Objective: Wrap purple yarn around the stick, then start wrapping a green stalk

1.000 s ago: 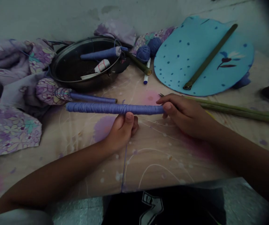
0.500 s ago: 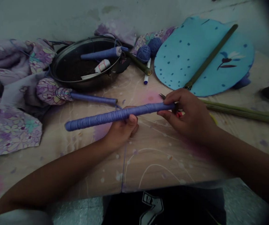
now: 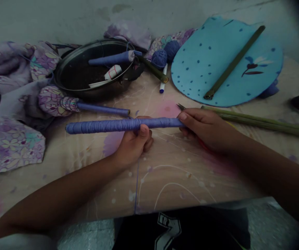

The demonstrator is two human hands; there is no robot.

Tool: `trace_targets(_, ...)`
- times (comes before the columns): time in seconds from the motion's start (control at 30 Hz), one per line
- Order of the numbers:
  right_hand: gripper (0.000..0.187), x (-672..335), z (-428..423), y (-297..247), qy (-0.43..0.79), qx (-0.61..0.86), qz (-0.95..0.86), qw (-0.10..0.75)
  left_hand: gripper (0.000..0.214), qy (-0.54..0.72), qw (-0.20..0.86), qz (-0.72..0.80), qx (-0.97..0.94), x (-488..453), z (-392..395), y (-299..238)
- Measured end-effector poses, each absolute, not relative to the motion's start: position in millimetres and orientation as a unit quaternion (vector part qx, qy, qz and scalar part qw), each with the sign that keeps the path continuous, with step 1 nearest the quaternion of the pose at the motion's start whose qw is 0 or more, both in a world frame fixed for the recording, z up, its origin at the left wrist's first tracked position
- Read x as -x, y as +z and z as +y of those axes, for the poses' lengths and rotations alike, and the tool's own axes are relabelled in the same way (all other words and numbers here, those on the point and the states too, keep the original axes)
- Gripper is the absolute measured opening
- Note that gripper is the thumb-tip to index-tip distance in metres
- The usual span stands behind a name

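Left hand (image 3: 133,147) gripping purple thread-wrapped rod (image 3: 102,126), right hand (image 3: 206,130) pinching its end, hands apart

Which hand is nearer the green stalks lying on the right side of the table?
Right hand: it sits right beside the green stalks, pinching the end of the purple thread-wrapped rod. The left hand is much farther left of them, holding the rod near its middle.
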State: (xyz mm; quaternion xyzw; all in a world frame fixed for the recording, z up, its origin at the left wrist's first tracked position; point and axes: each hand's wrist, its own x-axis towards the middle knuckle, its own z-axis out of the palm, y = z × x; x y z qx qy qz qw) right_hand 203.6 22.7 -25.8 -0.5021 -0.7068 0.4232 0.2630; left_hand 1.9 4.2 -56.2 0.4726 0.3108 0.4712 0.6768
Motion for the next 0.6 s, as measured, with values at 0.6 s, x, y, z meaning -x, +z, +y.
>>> trace_targets(0.6,0.030,-203,22,-38,0.545,0.462,-0.583,0.386,0.047,0.455,0.700,0.310,-0.454,1,5,-53)
